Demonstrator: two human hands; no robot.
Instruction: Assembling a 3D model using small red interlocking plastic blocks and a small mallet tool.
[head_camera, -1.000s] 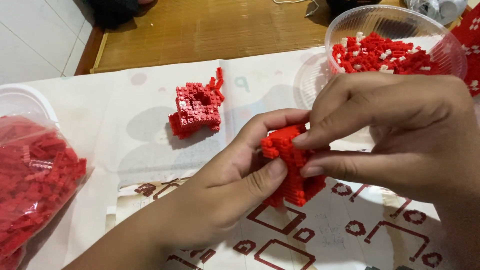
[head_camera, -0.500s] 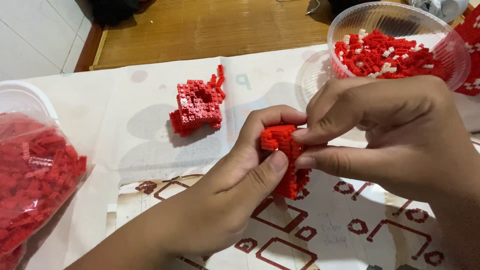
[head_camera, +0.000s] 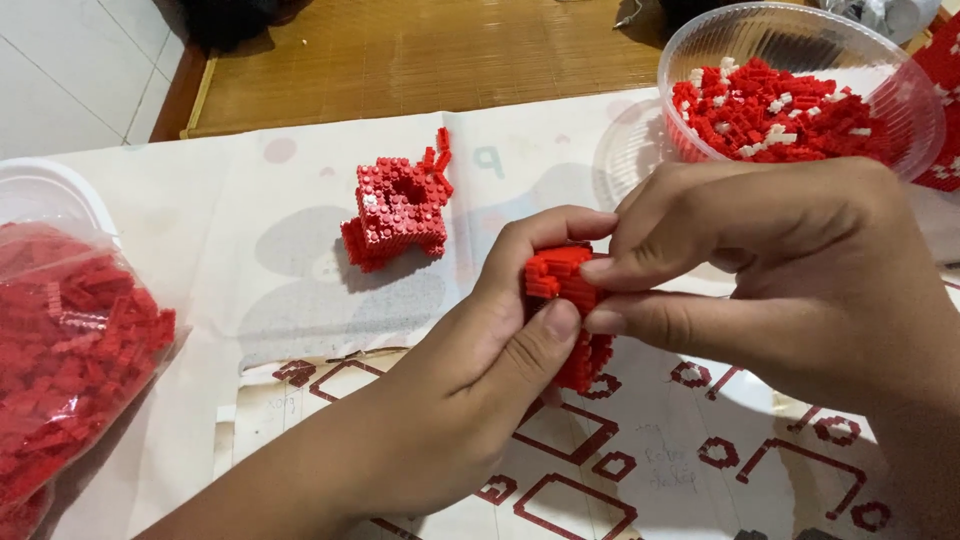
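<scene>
Left hand (head_camera: 470, 370): clamped around small red brick-built block (head_camera: 560, 285).
Right hand (head_camera: 790, 270): fingertips pinching block's top.
Change: block now turned narrower, grip tighter.

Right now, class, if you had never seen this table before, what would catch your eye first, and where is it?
Both hands meet mid-picture: the left hand and right hand pinch a small red brick build between their fingertips. Behind them, a second red brick piece sits alone on the pale mat. A clear bowl of red and white bricks stands top right, and a clear bag of red bricks lies at the left edge.
</scene>
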